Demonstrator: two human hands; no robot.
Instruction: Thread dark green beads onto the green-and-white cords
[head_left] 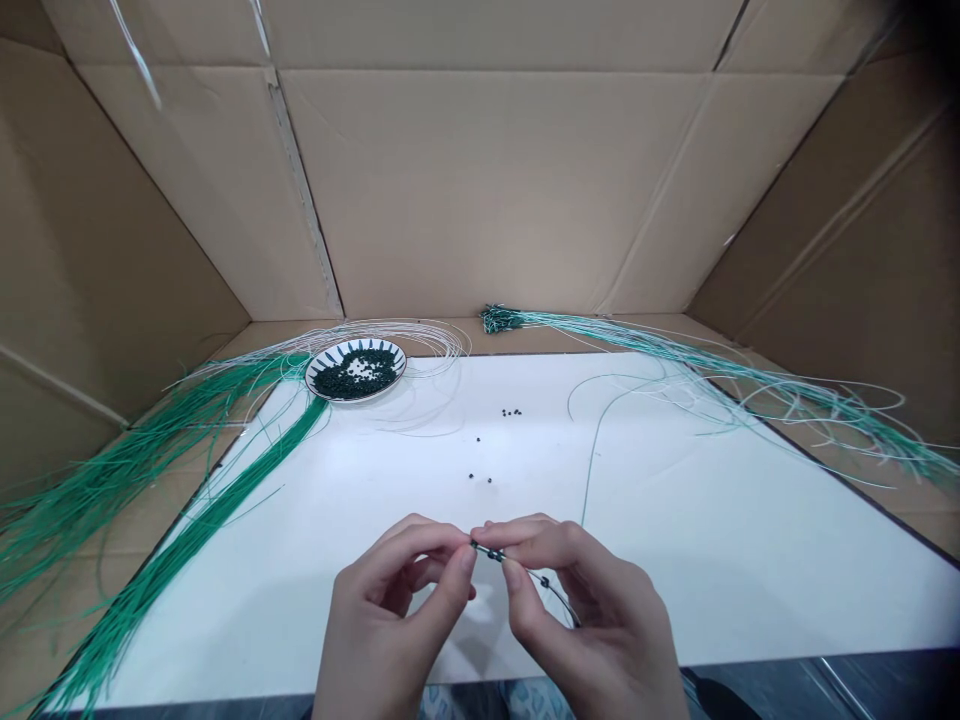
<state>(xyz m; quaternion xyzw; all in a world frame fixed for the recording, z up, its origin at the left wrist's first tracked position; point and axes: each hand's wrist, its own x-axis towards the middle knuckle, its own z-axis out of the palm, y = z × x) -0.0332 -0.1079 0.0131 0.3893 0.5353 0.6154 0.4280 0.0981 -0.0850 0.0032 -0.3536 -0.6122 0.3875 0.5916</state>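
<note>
Small dark beads sit along a thin beaded strand (491,554) in front of me. My left hand (401,590) is closed, thumb and forefinger pinching a dark bead at the strand's left end. Just to the right, my right hand (592,600) pinches the same strand between thumb and fingers. A pale thread (559,595) carrying another dark bead (545,581) runs down from that pinch across the right palm. How the thread passes under the fingertips is hidden. Beyond the hands, a few loose dark beads (490,480) lie on the white board (712,520).
A patterned dish (400,357) of dark beads stands at the back left. Green strands (225,490) spread along the left edge, with looped white threads (442,335) behind the dish. A bundle of beaded strands (675,350) lies back right. Cardboard walls (495,190) enclose the board.
</note>
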